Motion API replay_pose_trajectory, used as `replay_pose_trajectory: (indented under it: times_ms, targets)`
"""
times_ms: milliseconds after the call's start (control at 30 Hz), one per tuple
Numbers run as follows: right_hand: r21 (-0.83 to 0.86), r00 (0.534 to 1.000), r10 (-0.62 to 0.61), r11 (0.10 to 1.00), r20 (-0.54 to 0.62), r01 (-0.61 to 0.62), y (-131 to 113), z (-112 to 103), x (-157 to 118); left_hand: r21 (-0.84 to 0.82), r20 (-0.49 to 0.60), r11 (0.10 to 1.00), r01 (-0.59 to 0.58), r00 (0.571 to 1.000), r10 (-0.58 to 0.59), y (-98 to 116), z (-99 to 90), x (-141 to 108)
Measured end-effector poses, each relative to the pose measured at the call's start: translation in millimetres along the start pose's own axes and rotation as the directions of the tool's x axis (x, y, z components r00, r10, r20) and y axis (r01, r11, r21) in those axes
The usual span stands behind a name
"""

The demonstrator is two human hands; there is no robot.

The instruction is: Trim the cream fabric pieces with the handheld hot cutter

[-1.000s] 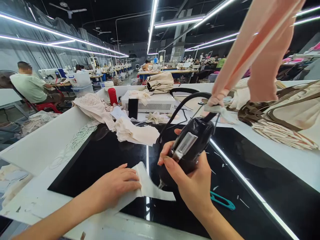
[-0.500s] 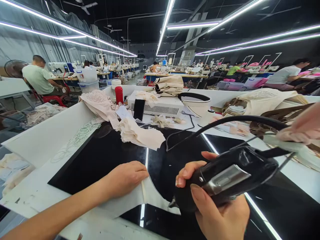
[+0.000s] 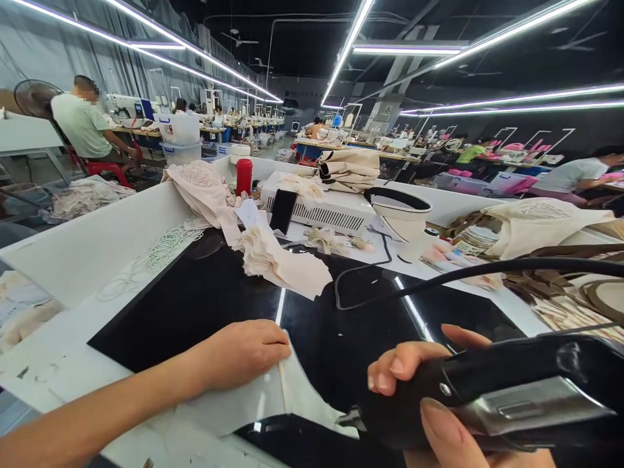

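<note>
A pale cloth piece (image 3: 244, 406) lies over the front edge of the black glossy panel. My left hand (image 3: 244, 354) is closed on its upper edge, fingers pressed together and holding it against the surface. My right hand (image 3: 453, 422) is wrapped around a black corded hand-held power tool (image 3: 487, 383) with a metal plate on its side. The tool's small pointed metal tip (image 3: 351, 419) meets the right end of the cloth. Part of my right palm is hidden behind the tool.
A stack of cream fabric pieces (image 3: 283, 263) lies beyond my left hand, with a phone (image 3: 283, 211) behind it. The black cord (image 3: 511, 268) crosses the right side. A white box (image 3: 322, 211), red bottle (image 3: 244, 177) and tangled cord (image 3: 170, 247) lie around the panel.
The tool and my right hand have shifted right and slightly down in view. Another person's hand near the tool's cord has left the picture. My left hand stays on the cloth.
</note>
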State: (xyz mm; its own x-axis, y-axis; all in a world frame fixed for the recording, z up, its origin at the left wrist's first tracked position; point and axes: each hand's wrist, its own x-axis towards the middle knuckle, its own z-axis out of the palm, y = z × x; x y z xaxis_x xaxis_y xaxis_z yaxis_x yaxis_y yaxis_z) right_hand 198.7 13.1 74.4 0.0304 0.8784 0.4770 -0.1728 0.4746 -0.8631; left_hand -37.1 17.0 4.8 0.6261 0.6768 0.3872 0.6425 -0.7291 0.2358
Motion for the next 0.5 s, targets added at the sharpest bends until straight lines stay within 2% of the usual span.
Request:
replay_pose_trajectory:
  times_ms: [233, 367, 500]
  targets:
    - [0.109, 0.996, -0.036, 0.993, -0.086, 0.045, 8, 31, 29, -0.023, 0.002, 0.999, 0.022, 1.0, -0.022, 3, 3.3, 1]
    - [0.148, 0.996, -0.056, 0.987, -0.067, 0.065, 25, 49, 43, -0.019, 0.013, 1.0, 0.017, 1.0, -0.017, 2, 7.0, 0]
    - [0.167, 0.996, -0.07, 0.983, -0.047, 0.077, 36, 57, 49, -0.015, -0.031, 1.0, -0.007, 0.999, 0.007, 1, 11.0, 1]
